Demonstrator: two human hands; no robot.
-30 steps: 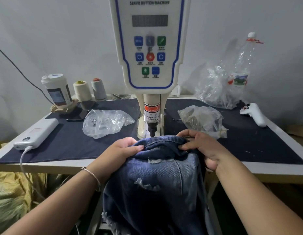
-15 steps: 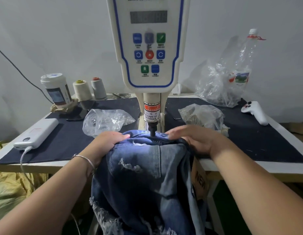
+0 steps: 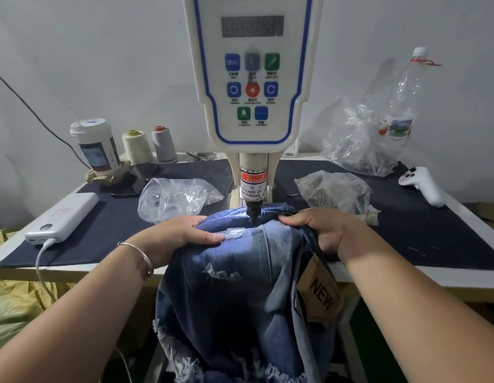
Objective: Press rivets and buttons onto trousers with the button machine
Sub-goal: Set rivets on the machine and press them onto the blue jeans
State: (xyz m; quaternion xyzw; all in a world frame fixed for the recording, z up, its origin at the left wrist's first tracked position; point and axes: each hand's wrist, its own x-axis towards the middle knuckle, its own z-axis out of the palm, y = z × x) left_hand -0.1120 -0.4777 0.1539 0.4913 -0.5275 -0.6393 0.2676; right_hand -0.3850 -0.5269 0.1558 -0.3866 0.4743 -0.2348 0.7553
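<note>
The denim trousers [image 3: 240, 286] lie bunched over the front edge of the tabletop [image 3: 406, 225], directly under the button machine [image 3: 252, 78], and the dark punch tip [image 3: 252, 214] of the machine touches the cloth near the waistband. The left hand [image 3: 176, 239] rests flat on the denim just left of the punch, its grip released, with straight fingers pressing the cloth down beside a frayed patch. The right hand [image 3: 320, 230] is on the right side, its grip grasping a fold of the trousers with curled fingers. A brown tag [image 3: 320, 297] with the word NEW hangs from the trousers below the right wrist. Behind the left hand lies a clear bag of metal parts [image 3: 176, 200], and a white power bank [image 3: 63, 217] lies further left.
</note>
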